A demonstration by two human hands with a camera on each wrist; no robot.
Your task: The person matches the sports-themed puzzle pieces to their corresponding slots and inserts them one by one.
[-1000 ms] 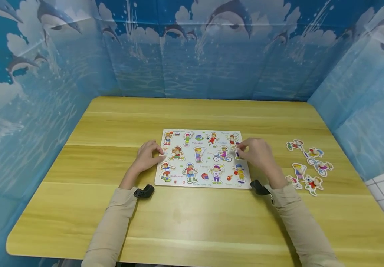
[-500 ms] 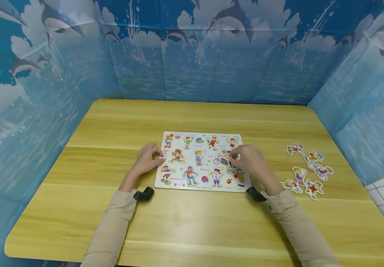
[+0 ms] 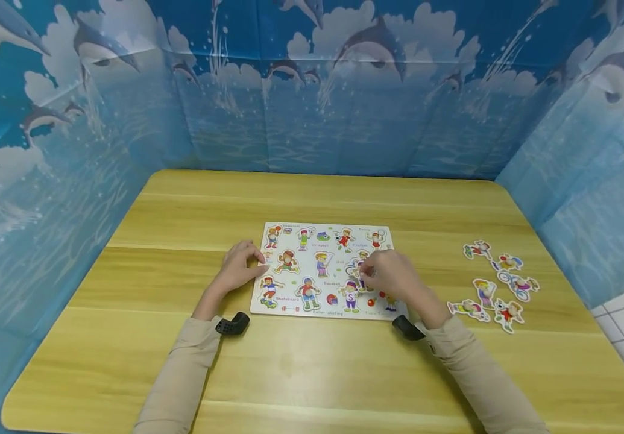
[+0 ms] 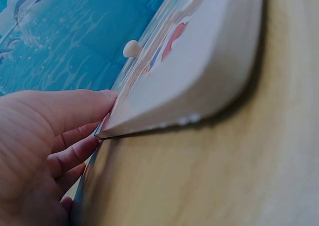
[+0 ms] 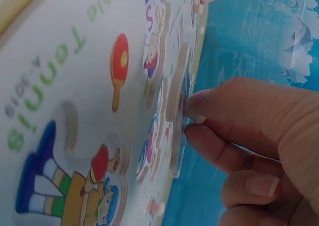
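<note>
Dolphin-print walls aside, your right hand (image 3: 393, 276) has carried its pinched puzzle piece (image 5: 182, 104) leftward over the board (image 3: 295, 301), left fingers (image 4: 75, 111) steadying its edge.

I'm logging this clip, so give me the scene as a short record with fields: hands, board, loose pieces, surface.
left hand: rests against the left edge of the puzzle board
right hand: pinches the peg of a puzzle piece over the board's right half
loose pieces: six cut-out figures lying to the right of the board
surface: wooden table
surround: blue dolphin backdrop
</note>
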